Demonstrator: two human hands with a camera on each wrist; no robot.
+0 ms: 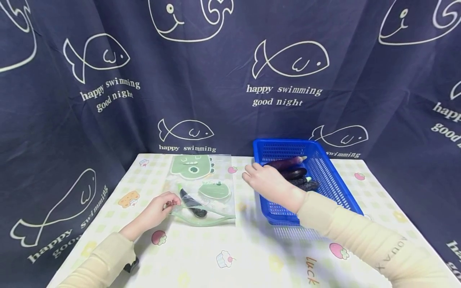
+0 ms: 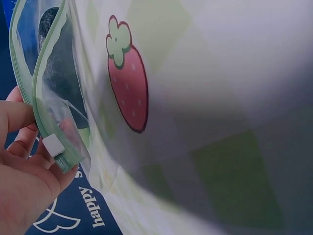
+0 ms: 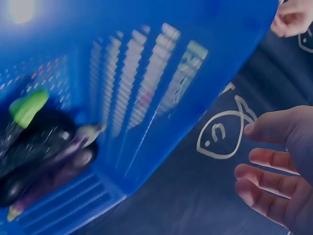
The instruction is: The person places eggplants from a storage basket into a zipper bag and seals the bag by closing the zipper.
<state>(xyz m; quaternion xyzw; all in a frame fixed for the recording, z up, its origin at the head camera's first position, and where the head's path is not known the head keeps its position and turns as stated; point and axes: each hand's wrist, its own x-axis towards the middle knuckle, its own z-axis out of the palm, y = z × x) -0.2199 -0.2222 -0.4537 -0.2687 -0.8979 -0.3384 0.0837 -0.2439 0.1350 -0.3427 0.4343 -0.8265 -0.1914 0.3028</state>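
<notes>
A clear zip bag with green prints and a green zip edge lies flat on the table, its mouth parted towards me. One dark eggplant is inside it. My left hand pinches the left end of the zip edge, beside the white slider seen in the left wrist view. Over the left rim of a blue basket hovers my right hand, holding nothing; its fingers are loosely spread in the right wrist view. Several eggplants lie in the basket, partly hidden by that hand.
A light checked tablecloth with printed strawberries and cupcakes covers the table. Behind it hangs a dark blue curtain with fish drawings. The basket's raised walls stand at the right, near the table's back edge.
</notes>
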